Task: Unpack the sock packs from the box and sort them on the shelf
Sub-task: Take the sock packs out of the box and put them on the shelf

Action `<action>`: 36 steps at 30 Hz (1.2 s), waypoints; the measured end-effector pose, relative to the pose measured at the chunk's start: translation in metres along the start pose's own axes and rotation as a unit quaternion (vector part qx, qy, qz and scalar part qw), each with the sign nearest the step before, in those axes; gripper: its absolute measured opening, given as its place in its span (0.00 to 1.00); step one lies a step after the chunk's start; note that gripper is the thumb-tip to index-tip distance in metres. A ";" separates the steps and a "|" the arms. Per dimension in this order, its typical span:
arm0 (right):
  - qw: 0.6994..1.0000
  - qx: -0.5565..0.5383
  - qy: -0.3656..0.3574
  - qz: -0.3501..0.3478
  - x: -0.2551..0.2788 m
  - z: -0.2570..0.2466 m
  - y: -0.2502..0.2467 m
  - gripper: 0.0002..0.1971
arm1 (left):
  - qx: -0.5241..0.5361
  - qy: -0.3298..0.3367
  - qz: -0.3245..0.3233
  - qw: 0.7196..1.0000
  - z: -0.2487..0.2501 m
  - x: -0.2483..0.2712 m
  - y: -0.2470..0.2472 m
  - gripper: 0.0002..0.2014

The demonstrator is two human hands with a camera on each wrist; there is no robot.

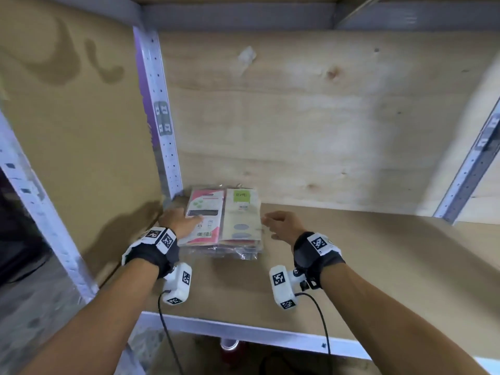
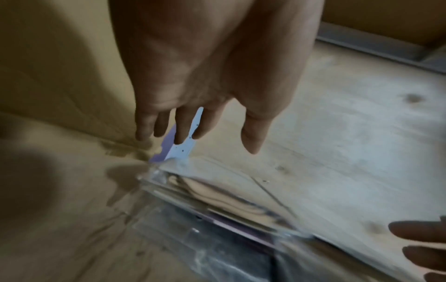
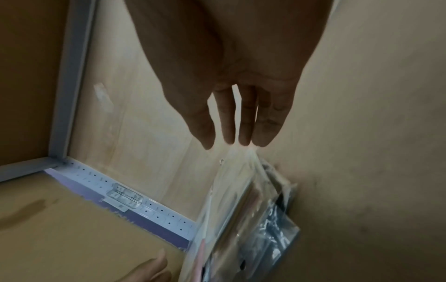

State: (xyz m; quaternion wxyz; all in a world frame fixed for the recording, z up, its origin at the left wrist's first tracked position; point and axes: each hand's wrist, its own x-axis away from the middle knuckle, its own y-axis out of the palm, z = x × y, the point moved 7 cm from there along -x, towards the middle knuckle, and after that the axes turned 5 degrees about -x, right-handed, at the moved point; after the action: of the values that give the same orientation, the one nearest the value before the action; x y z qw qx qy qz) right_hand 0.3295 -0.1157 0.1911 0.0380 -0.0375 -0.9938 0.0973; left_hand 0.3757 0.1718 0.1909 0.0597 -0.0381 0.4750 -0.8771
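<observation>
A stack of sock packs [image 1: 227, 226] in clear plastic lies flat in the back left corner of the shelf board [image 1: 351, 253]. The top layer shows a pink-labelled pack [image 1: 205, 212] beside a beige pack with a green label [image 1: 242, 212]. My left hand [image 1: 189, 220] reaches over the pink pack's left edge with straight fingers; whether they touch it I cannot tell. My right hand [image 1: 267, 223] hovers just off the stack's right edge, fingers relaxed and holding nothing. In the wrist views both hands, left [image 2: 200, 141] and right [image 3: 236, 141], show straight fingers above the stack [image 2: 217, 200] [image 3: 253, 219]. No box is in view.
A perforated metal upright [image 1: 162, 131] stands at the back left corner, with a brown cardboard side panel [image 1: 67, 131] to its left. Plywood [image 1: 324, 131] forms the back wall. Another upright [image 1: 470, 163] stands at the right. The shelf's metal front rail [image 1: 243, 331] runs below my wrists.
</observation>
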 end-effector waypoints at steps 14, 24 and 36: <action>0.996 0.073 -0.053 -0.021 0.242 -0.023 -0.088 0.06 | 0.098 0.228 -0.080 0.965 0.104 0.263 0.003 0.04; 0.984 0.166 0.017 -0.062 0.298 0.065 -0.098 0.03 | 0.007 0.222 -0.205 0.953 0.080 0.347 0.124 0.10; 0.907 0.345 0.146 -0.191 0.262 0.254 -0.051 0.09 | -0.133 0.128 -0.331 0.925 0.007 0.331 0.292 0.14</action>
State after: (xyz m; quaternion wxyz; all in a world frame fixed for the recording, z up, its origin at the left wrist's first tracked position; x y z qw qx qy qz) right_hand 0.0443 -0.1925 -0.0293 0.2108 0.1549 -0.8699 0.4182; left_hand 0.0685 -0.0391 -0.0466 -0.3006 -0.0880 0.5515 -0.7731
